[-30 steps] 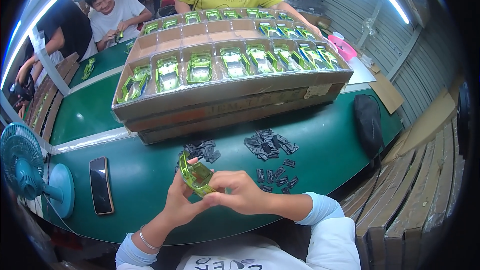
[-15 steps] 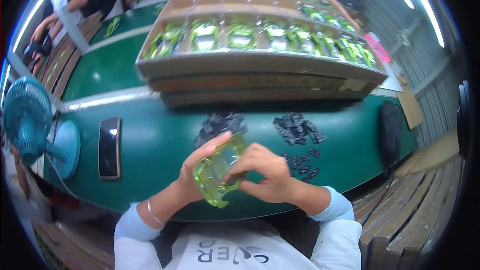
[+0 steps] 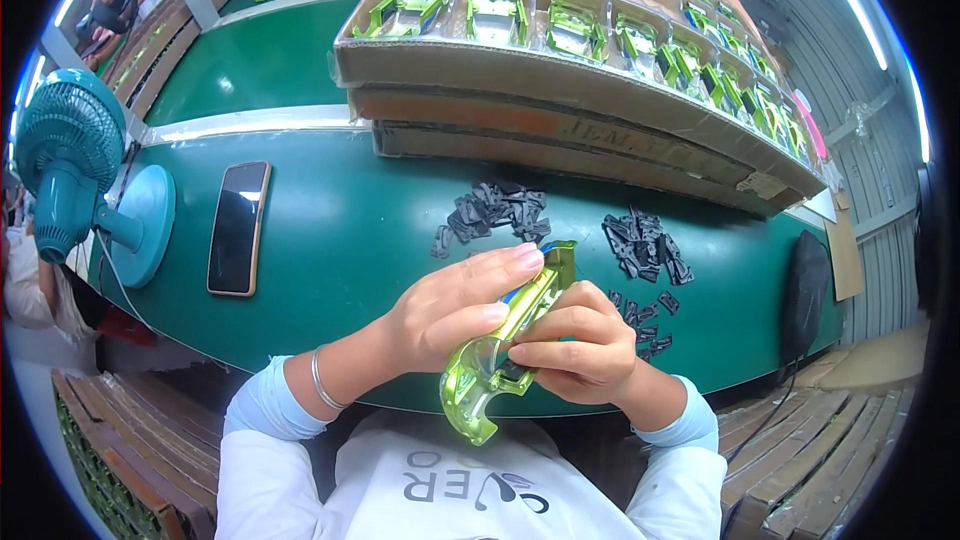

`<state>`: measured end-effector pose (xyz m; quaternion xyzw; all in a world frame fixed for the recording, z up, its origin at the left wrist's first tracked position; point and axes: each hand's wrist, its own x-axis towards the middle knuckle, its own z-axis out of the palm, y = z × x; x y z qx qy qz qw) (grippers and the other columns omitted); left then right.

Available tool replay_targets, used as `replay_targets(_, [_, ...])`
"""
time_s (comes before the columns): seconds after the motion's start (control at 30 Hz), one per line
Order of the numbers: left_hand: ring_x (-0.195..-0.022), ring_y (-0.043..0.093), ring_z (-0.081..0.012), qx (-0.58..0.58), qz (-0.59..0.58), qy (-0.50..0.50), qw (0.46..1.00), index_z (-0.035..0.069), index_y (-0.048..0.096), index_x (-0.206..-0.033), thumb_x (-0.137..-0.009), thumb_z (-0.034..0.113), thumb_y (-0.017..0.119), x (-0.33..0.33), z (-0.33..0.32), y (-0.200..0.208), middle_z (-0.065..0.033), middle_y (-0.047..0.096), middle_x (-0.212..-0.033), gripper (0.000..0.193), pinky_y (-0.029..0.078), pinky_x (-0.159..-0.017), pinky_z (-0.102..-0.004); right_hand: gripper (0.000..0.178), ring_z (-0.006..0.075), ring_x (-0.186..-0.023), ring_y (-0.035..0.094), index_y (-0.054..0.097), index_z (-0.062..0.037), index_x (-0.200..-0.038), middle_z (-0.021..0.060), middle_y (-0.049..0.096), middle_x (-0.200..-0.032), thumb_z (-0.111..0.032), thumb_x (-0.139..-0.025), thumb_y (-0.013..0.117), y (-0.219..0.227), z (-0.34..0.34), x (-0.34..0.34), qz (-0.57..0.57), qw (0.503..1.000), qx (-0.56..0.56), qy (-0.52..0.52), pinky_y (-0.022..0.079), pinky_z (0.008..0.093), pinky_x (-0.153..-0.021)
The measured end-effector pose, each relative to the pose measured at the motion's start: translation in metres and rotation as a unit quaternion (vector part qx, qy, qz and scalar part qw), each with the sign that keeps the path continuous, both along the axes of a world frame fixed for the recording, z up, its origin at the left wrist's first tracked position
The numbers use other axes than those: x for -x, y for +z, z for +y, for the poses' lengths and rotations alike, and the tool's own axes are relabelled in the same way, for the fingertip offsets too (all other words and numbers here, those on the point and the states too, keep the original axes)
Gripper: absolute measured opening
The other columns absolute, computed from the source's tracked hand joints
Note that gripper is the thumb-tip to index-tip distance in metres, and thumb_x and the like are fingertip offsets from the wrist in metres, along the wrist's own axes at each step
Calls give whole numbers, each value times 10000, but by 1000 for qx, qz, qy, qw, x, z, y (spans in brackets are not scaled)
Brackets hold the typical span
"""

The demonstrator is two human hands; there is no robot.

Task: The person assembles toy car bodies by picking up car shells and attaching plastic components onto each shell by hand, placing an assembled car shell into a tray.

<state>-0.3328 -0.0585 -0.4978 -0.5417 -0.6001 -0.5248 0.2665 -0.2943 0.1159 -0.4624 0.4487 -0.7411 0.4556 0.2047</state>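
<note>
My left hand (image 3: 445, 312) is closed round a glossy lime-green plastic toy car shell (image 3: 466, 387), tilted on its side just over the table's near edge. Thumb and fingers of my right hand (image 3: 590, 348) pinch at the shell's inner side. A small black plastic part (image 3: 514, 370) shows by those fingertips, mostly hidden. Beyond my hands lies one pile of black plastic parts (image 3: 497, 210). To its right is a second black pile (image 3: 645, 243), with several loose black pieces (image 3: 648, 316) on its near side.
Stacked cardboard trays (image 3: 560, 90) of green shells in clear compartments stand at the back. On the left are a phone (image 3: 238, 228) and a teal fan (image 3: 140, 225). A black pouch-like object (image 3: 803, 295) rests at the table's right end. Other people are partly visible beyond.
The shell has turned more onto its edge in my hands. My left fingers now lie over its outer side, while the right fingers stay at its inner side. The whole view has shifted.
</note>
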Motion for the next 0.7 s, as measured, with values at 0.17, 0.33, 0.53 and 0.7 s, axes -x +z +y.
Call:
replay_targets(0.17, [-996,522,-412,2,5,4,1000,44,340,-1052,-761,34,567,-2,1,4,-301,466,-1119,369,450,-836,-488,303,162,-689,511,641,-71,-794,4,598,-802,-24,-497,682,1,-3,-1,34,999,-10,-11,385,277,-566])
replay_targets(0.33, [-998,518,-418,8,-12,-16,1000,48,346,-1012,-753,27,570,-2,4,1,-305,466,-1117,343,448,-840,-487,249,145,-698,515,632,-56,-770,-2,586,-757,-42,-523,661,1,-3,-3,83,995,-45,-34,356,268,-595])
replay_targets(0.53, [-1021,522,-365,10,-200,-95,975,49,331,-1136,-691,54,672,-9,5,-13,-261,459,-1158,561,455,-840,-404,253,175,-599,493,616,-37,-765,29,557,-703,-11,-518,665,3,0,0,-13,1000,-15,-1,357,291,-581])
replay_targets(0.7, [-973,553,-287,16,-244,27,969,16,318,-1188,-578,146,791,-14,3,-11,-175,496,-1122,783,453,-823,-334,182,208,-603,499,614,-36,-744,62,527,-651,-22,-591,711,4,0,5,-150,988,25,-30,394,299,-545])
